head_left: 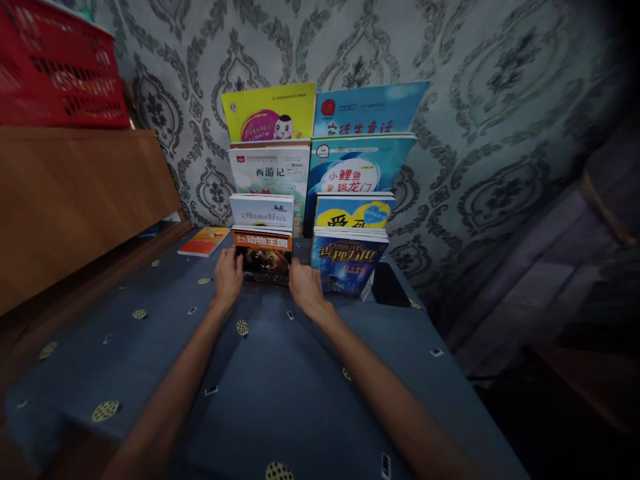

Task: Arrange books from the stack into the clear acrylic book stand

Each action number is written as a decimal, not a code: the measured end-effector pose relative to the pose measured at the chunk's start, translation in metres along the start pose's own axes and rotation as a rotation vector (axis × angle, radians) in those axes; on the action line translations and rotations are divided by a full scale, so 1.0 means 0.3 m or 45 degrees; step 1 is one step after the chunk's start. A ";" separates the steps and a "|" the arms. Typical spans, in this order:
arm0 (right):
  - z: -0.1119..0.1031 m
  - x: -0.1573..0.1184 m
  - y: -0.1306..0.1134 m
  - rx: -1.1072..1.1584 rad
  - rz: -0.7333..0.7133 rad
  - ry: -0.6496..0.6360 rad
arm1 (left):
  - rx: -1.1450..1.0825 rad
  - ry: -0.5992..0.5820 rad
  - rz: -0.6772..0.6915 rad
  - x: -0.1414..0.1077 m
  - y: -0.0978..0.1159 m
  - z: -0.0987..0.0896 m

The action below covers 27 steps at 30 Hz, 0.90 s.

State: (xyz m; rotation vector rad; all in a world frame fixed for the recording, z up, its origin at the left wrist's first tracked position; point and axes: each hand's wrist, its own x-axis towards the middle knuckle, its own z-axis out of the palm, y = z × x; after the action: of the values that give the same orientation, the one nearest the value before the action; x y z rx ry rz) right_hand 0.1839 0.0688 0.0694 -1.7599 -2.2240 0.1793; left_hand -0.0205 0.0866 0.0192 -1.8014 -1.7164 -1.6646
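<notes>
Head view, centre: animal book point(263, 259) gripped at sides by fingers of left hand point(229, 275), right hand point(305, 280); red basket point(65, 41) upper left

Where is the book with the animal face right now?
In the head view, the animal book stands frontmost in the left column of books, between the left hand and the right hand, left of the dark blue book.

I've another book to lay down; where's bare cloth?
Bare: the blue cloth between the forearms, and outside them up to the orange book, left, and black slab, right. Crowded: the back, where the left hand and right hand flank the Animal Kingdom book among other upright books.
</notes>
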 end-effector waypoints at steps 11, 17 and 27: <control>0.000 -0.006 0.000 -0.058 0.010 0.013 | 0.081 -0.036 0.015 -0.002 0.000 0.005; -0.007 -0.007 -0.002 -0.077 0.023 -0.017 | 0.130 -0.048 0.028 -0.001 -0.008 0.003; -0.034 -0.018 0.002 -0.029 0.004 -0.043 | 0.138 -0.041 0.046 -0.008 -0.007 -0.011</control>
State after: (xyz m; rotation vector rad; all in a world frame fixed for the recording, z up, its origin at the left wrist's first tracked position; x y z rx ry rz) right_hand 0.1888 0.0629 0.0782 -1.7846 -2.2557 0.1861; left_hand -0.0235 0.0834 0.0175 -1.8082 -1.7407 -1.5063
